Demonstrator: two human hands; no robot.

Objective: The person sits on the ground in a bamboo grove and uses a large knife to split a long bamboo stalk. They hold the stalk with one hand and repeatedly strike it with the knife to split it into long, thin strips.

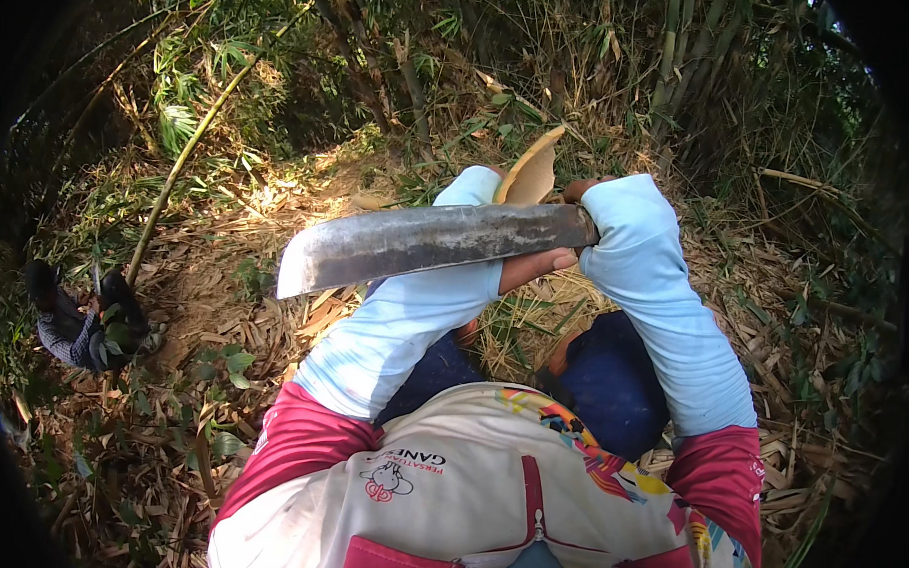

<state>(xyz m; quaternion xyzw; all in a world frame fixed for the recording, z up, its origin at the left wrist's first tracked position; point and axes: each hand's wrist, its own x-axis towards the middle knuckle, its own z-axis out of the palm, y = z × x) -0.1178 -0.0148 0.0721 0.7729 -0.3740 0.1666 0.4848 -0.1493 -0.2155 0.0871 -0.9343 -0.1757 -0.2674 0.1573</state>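
Observation:
A machete (426, 245) with a broad, dark, worn blade and a pale tip lies across in front of me, pointing left. My right hand (582, 188) is closed on its handle, and a light blue sleeve partly covers that hand. Behind the blade, my left hand (537, 269) shows only in part, with one digit stretched along the blade's lower edge. A curved tan piece of bamboo (532, 171) rises above the blade from my left hand, which appears closed on it. The blade hides where the bamboo meets the fingers.
Dry leaves and bamboo litter (244, 277) cover the ground. A person (93, 321) crouches at the far left beside a long leaning bamboo pole (194, 140). Dense bamboo stems (683, 52) stand at the back. My knees in dark blue trousers (611, 385) are below my hands.

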